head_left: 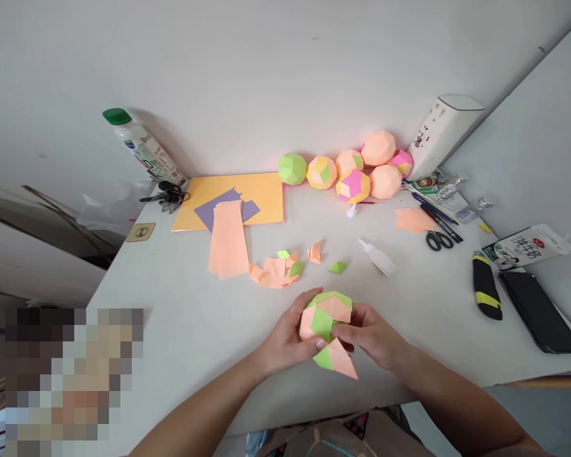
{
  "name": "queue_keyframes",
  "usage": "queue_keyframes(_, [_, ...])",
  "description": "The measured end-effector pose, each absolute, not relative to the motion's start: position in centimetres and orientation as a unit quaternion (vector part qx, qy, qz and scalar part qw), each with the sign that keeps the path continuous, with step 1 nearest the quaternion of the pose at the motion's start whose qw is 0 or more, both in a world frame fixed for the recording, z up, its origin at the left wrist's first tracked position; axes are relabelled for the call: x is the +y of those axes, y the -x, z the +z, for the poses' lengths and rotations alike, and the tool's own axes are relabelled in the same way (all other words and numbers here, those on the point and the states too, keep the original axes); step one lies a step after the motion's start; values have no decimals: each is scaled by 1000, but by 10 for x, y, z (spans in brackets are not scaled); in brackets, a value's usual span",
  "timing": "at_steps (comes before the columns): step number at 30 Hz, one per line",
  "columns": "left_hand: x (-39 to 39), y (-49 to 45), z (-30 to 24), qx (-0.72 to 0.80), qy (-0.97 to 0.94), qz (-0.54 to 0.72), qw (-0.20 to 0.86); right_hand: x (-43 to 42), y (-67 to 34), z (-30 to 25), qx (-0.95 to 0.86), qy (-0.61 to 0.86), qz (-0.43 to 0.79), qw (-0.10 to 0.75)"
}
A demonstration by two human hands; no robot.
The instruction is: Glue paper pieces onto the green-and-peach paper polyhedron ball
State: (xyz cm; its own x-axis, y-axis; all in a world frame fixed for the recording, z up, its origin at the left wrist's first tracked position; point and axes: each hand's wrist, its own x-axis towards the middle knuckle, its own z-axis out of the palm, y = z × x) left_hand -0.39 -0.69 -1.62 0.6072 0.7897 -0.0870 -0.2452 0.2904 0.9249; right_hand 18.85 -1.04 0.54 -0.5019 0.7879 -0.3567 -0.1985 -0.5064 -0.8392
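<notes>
A part-built folded paper ball [322, 322] in green and peach is between my two hands, above the near part of the table. My left hand [290, 333] wraps its left side, thumb along the lower front. At its right side, my right hand [374, 333] pinches the edge with the thumb at a gap in the panels; those fingertips are partly hidden. A green and peach flap [340, 360] sticks out below. Just beyond lie a small green folded piece [337, 268], a peach folded piece [315, 252] and a cluster of peach and green pieces [273, 273].
Finished paper balls [353, 186] line the wall. Peach strips [228, 244] lie over a yellow pad [261, 197]. To the right are a glue bottle [379, 259], scissors [439, 239], a box cutter [486, 285] and a black phone [542, 312]. A bottle [145, 147] leans back left.
</notes>
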Motion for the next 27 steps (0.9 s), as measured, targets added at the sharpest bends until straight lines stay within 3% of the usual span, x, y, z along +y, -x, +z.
queue_keyframes(27, [-6,5,-14,300,-518,340,725,-10,-189,15,-334,365,830,258])
